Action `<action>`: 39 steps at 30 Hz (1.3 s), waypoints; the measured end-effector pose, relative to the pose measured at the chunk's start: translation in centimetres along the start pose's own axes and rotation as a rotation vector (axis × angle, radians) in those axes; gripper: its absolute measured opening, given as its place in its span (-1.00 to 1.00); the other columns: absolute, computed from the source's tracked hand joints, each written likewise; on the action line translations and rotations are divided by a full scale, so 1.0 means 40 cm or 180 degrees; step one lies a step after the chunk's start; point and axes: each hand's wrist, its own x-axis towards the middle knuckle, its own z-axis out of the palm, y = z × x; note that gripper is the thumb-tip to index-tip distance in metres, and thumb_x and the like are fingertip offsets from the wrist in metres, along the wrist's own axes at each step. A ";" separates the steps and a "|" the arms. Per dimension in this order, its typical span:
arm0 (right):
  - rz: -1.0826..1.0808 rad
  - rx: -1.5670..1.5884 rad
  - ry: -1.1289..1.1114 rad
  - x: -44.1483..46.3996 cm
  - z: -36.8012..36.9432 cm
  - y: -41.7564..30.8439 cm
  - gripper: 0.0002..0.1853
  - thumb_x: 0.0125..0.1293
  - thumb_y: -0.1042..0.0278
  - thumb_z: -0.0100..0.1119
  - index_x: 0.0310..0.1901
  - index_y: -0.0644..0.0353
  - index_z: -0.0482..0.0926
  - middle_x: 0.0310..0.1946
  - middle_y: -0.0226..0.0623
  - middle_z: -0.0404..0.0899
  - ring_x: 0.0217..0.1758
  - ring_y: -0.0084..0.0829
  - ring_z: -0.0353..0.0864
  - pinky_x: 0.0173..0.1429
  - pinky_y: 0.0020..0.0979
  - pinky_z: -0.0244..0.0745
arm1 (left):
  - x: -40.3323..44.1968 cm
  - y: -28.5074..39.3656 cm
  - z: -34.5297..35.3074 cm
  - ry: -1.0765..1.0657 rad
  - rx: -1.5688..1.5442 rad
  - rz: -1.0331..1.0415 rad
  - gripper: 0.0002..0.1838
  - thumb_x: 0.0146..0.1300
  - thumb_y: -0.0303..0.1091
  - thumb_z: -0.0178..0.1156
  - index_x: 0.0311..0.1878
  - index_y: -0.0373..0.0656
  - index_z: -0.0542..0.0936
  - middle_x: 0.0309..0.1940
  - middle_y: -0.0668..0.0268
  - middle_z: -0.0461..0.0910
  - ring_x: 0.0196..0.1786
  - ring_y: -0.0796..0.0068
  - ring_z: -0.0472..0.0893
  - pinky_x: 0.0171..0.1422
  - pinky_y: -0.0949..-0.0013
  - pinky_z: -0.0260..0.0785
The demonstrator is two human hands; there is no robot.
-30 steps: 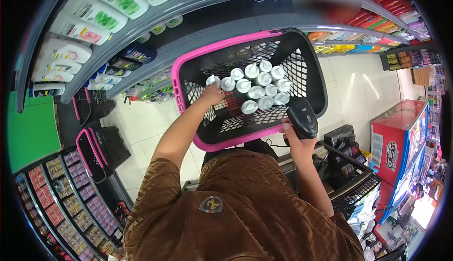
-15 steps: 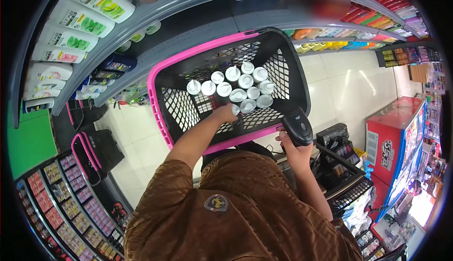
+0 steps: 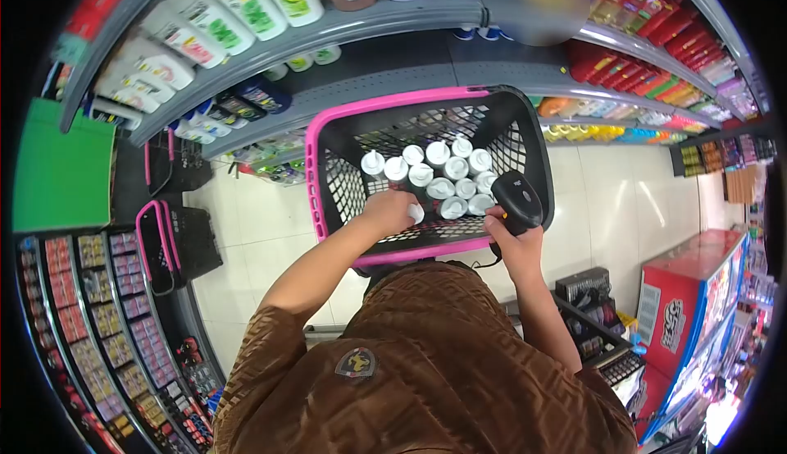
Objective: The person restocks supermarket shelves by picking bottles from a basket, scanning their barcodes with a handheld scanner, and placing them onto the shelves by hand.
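A black basket with a pink rim [image 3: 385, 102] stands in front of me, holding several upright bottles with white pump tops [image 3: 438, 154]. My left hand [image 3: 390, 211] is inside the basket near its front side, fingers closed round the white top of a bottle [image 3: 416, 213]. The lower part of that bottle is hidden. My right hand [image 3: 516, 237] grips a black handheld scanner [image 3: 518, 201] over the basket's right front corner. A cable hangs below the scanner.
Shelves with white shampoo bottles [image 3: 246, 7] run behind the basket. Stacked black and pink baskets [image 3: 193, 241] stand at the left, above a rack of small packets [image 3: 102, 323]. A red freezer [image 3: 689, 265] and a black wire rack [image 3: 602, 323] are at the right.
My left hand first moved from the bottle at the basket's left to one nearer the front, and it is still on that one. The scanner remains in my right hand. The view has shifted.
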 end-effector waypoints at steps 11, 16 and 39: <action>-0.0420 0.1002 -0.1720 0.075 0.145 -0.089 -0.24 0.07 0.49 0.59 0.35 0.21 0.46 0.19 -0.28 0.58 0.26 -0.44 0.52 0.24 -0.31 0.55 | -0.410 0.117 -0.456 0.1902 -0.3360 0.0987 -0.70 0.24 -0.47 0.45 0.04 -0.24 0.73 -0.17 0.36 0.75 -0.19 0.63 0.68 -0.04 0.49 0.55; 0.0073 0.2089 -0.2004 0.070 0.141 -0.033 -0.12 0.13 0.14 0.58 0.43 0.16 0.31 0.27 -0.28 0.52 0.31 -0.32 0.53 0.20 -0.25 0.61 | -0.349 0.075 -0.492 0.2238 -0.4732 0.0694 -0.68 0.40 -0.22 0.36 0.04 -0.28 0.69 -0.37 0.48 0.66 -0.52 0.87 0.33 -0.41 0.64 0.17; -0.2001 -0.0842 -0.1785 -0.051 0.112 -0.222 -0.36 -0.03 0.25 0.70 0.07 0.34 0.61 -0.21 -0.21 0.75 -0.18 -0.45 0.76 -0.03 -0.40 0.62 | -0.292 0.148 -0.239 0.1207 -0.6554 0.0382 -0.09 0.44 0.44 -0.16 0.44 -0.26 0.31 0.15 -0.04 0.57 0.11 -0.03 0.65 0.23 -0.09 0.53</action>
